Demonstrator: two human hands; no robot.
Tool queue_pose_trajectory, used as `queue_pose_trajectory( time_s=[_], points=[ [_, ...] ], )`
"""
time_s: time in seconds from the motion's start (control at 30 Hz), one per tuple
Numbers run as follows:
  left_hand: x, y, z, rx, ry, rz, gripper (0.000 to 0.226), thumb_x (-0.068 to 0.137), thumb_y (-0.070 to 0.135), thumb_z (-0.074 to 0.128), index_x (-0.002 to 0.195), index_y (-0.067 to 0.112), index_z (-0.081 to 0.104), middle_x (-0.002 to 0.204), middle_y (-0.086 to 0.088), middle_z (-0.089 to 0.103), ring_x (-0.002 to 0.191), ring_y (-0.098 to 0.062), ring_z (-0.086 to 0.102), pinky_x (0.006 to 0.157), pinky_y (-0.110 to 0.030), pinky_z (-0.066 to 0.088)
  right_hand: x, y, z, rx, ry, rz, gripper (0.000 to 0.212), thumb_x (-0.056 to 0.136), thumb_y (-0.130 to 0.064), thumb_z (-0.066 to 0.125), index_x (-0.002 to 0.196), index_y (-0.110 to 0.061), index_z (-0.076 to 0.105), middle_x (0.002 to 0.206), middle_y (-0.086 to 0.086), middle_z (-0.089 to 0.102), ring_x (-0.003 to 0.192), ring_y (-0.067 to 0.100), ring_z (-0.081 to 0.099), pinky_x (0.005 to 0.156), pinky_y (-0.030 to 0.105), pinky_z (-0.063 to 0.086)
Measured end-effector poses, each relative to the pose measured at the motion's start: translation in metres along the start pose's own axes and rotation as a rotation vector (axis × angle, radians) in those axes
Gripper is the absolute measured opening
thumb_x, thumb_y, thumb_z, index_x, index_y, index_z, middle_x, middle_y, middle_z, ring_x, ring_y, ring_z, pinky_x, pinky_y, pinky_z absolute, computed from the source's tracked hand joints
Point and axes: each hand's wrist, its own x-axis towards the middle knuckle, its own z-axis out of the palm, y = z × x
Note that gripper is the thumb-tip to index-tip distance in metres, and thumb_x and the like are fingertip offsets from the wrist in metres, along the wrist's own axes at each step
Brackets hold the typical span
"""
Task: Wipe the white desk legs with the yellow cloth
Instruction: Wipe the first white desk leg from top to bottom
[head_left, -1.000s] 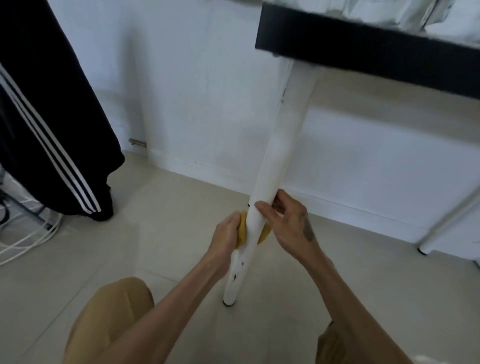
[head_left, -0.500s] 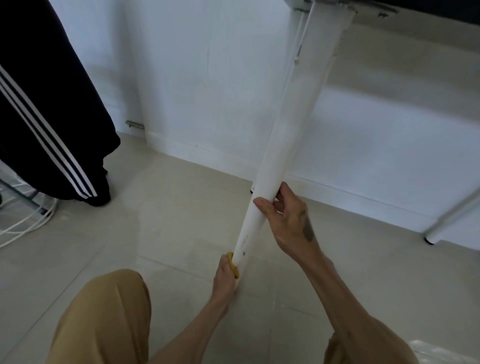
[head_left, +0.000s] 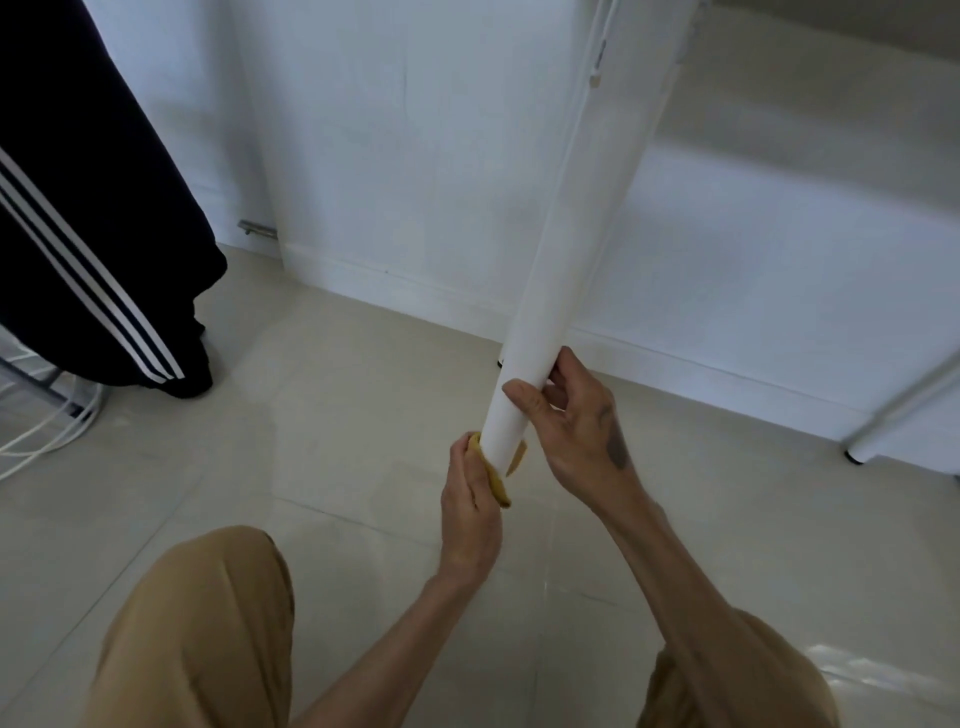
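Both hands (head_left: 519, 447) around white desk leg (head_left: 576, 244)

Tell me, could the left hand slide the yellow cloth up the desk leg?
Probably only a little: the right hand grips the desk leg directly above the left hand and yellow cloth.

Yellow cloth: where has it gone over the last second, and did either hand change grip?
The left hand slid the yellow cloth down the white desk leg from beside the right hand, then partway back up; it now sits just below the right hand. The camera also tilted, so the desktop left view. Unchanged: the right hand's grip on the leg, the left's on the cloth.
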Motion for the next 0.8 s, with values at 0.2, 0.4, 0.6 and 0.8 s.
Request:
queue_pose_trajectory(
  time_s=[0.2, 0.4, 0.6, 0.8],
  points=[
    [0.006, -0.065, -0.017, 0.129, -0.134, -0.461, 0.035, 0.104, 0.032, 0.024, 0.092, 0.027, 0.056, 0.082, -0.007, 0.06, 0.074, -0.021, 0.052, 0.066, -0.032, 0.043, -0.001, 0.002, 0.001, 0.034, 0.001, -0.005, 0.043, 0.089, -0.03, 0.068, 0.123, -0.005, 0.06, 0.114, -0.001, 0.072, 0.097, -0.008, 0.068, 0.079, 0.005, 0.05],
    [0.019, 0.001, -0.028, -0.049, -0.122, -0.253, 0.033, 0.104, 0.026, 0.034, 0.093, 0.015, 0.063, 0.082, -0.003, 0.06, 0.074, -0.014, 0.053, 0.067, -0.029, 0.044, -0.006, 0.013, 0.005, 0.0, -0.071, 0.045, 0.046, 0.091, -0.027, 0.07, 0.131, -0.011, 0.057, 0.12, -0.004, 0.07, 0.105, 0.005, 0.069, 0.085, 0.01, 0.053],
    [-0.002, -0.018, -0.008, -0.1, -0.004, -0.183, 0.03, 0.107, 0.036, 0.026, 0.105, 0.031, 0.056, 0.081, 0.001, 0.056, 0.072, -0.009, 0.051, 0.062, -0.026, 0.045, -0.009, 0.019, 0.009, -0.013, -0.063, 0.082, 0.041, 0.09, -0.023, 0.071, 0.129, -0.013, 0.059, 0.11, -0.008, 0.07, 0.096, -0.007, 0.066, 0.08, 0.004, 0.049],
    [-0.009, -0.12, -0.002, 0.098, -0.006, -0.542, 0.035, 0.106, 0.032, 0.025, 0.117, 0.021, 0.057, 0.107, -0.011, 0.064, 0.096, -0.031, 0.058, 0.088, -0.045, 0.051, -0.009, 0.025, 0.009, -0.003, -0.052, 0.066, 0.037, 0.089, -0.024, 0.072, 0.124, -0.015, 0.062, 0.105, -0.009, 0.072, 0.098, 0.0, 0.069, 0.078, 0.005, 0.05]
  ],
)
